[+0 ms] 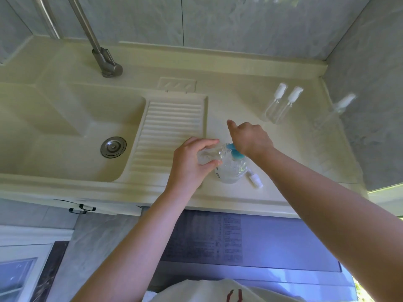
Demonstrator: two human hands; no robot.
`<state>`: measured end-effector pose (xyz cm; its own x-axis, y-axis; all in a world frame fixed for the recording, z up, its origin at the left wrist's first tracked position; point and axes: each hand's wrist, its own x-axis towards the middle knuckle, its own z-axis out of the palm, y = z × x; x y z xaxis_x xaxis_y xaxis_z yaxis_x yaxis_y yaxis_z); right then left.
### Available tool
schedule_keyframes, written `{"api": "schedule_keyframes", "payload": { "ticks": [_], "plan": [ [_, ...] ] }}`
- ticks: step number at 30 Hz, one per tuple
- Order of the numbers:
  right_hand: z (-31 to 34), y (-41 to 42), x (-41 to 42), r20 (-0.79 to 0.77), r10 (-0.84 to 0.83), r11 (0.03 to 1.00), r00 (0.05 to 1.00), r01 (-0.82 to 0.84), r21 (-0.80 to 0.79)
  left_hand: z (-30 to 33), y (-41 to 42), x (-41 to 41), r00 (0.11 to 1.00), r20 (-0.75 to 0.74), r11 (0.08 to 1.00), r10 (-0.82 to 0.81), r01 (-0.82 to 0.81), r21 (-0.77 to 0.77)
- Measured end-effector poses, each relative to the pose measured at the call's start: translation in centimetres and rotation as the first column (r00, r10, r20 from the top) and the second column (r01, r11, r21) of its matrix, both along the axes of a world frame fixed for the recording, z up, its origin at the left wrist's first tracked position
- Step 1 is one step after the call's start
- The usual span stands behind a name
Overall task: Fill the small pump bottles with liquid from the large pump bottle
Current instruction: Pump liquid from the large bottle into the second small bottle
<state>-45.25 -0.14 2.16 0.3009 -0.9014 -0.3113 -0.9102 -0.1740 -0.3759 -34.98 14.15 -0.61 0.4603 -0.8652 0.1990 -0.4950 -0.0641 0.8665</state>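
Sink basin (pixel 65 127) of cream stone, far left, with ribbed drainboard (pixel 170 131) beside it. Left hand (pixel 192 162) curls around a small clear pump bottle (pixel 209 154), tilted, mostly hidden by fingers. Right hand (pixel 250 138) rests atop the blue pump head (pixel 236 152) of the large clear bottle (pixel 232 171) on the counter; grip underneath unreadable. White pump cap (pixel 255 180) lies just beside. Three capped clear bottles (pixel 281 105) stand far right, blurred.

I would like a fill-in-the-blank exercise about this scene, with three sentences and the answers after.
1. The left hand holds a small clear bottle tilted toward the ____ pump head of the large bottle.
2. The right hand presses on the ____ bottle's pump.
3. A loose white pump cap lies on the ____.

Answers: blue; large; counter
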Motion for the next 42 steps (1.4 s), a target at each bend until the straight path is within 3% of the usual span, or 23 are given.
{"api": "schedule_keyframes", "payload": {
  "ticks": [12,22,29,42],
  "plan": [
    [0.8,-0.4,0.1,-0.063,0.033,0.999,0.997,-0.031,0.037,-0.1,0.2,0.2,1.000,0.002,1.000,0.010,-0.010,0.000],
    [-0.2,0.7,0.1,0.026,-0.021,0.996,0.999,0.023,-0.089,-0.4,0.0,-0.1,1.000,-0.021,1.000,0.007,-0.007,0.001],
    [0.6,-0.5,0.1,-0.023,0.008,0.999,1.000,-0.007,0.035,0.0,-0.1,0.2,1.000,-0.012,1.000,0.002,-0.002,-0.003],
    [-0.3,0.2,0.1,0.044,-0.044,0.999,0.998,0.045,-0.014,-0.3,0.1,0.1,1.000,-0.011,1.000,0.011,-0.011,0.022]
  ]
}}
